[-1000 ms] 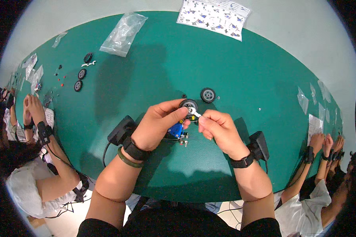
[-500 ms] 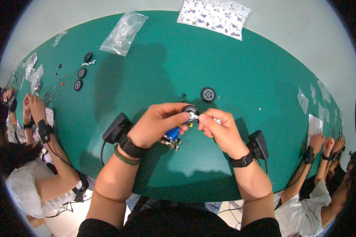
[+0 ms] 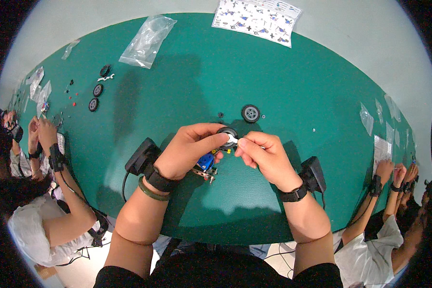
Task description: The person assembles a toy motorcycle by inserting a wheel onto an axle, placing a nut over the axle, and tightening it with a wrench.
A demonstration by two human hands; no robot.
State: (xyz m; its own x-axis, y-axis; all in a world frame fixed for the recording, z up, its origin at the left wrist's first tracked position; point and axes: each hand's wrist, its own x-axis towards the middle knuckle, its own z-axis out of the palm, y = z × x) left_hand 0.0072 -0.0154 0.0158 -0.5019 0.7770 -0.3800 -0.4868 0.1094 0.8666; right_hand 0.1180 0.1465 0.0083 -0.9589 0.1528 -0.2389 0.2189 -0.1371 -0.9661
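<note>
My left hand (image 3: 189,146) is closed around a small toy vehicle (image 3: 206,162) with blue, yellow and metal parts. The vehicle's black-tyred wheel (image 3: 229,130) faces up beside my left thumb. A white wrench (image 3: 233,139) lies across the middle of that wheel, its handle pinched in my right hand (image 3: 259,151). My left thumb rests at the wrench's head, hiding part of it. Just beyond my hands, a loose wheel (image 3: 250,114) with a grey spoked hub lies on the green table (image 3: 283,81). A small black part (image 3: 221,115) and a nut (image 3: 263,116) flank it.
A clear plastic bag (image 3: 149,41) and a printed instruction sheet (image 3: 257,21) lie at the far edge. On the left are another white wrench (image 3: 105,78), several wheels (image 3: 98,90) and small red and black parts. Other people's hands work at the left (image 3: 43,134) and right (image 3: 385,169).
The wrench handle has turned slightly on the wheel, and my right hand has shifted a little to the left. Both hands keep their grip.
</note>
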